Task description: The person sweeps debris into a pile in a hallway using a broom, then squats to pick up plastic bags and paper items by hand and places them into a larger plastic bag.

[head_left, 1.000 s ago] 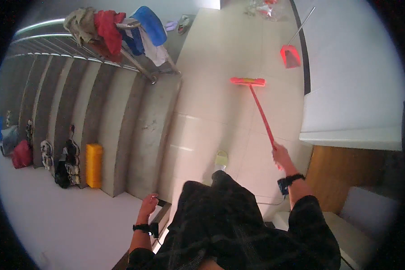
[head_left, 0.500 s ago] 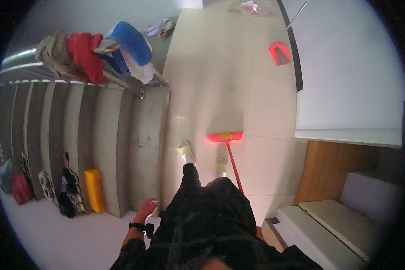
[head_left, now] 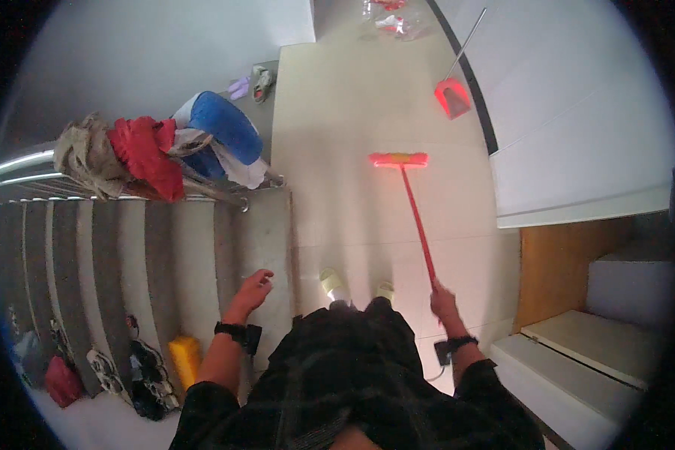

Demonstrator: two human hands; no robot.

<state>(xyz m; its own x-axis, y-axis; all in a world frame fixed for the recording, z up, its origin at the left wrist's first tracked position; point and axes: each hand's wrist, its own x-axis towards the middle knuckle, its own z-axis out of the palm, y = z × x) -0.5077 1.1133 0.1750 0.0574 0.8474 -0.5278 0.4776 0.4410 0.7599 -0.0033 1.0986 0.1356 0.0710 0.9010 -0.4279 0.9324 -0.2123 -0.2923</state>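
My right hand (head_left: 443,303) is closed round the red handle of a broom (head_left: 416,210). Its wide red head, with a yellow patch in the middle, rests on the tiled floor ahead of my feet. My left hand (head_left: 255,289) hangs beside the stair edge, holding nothing, its fingers loosely bent and apart. A red dustpan (head_left: 453,99) with a long thin handle lies by the right wall, beyond the broom head.
Stairs (head_left: 192,262) drop away on the left, with shoes (head_left: 151,379) and a yellow box-like object (head_left: 185,358) on them. Cloths (head_left: 144,156) hang over a metal railing (head_left: 22,165). Clear plastic packaging (head_left: 401,26) lies far ahead. A white cabinet (head_left: 570,375) stands at the right.
The broom head has moved forward and slightly right, away from my feet. My right hand has come into view on the handle. My left hand has risen a little.
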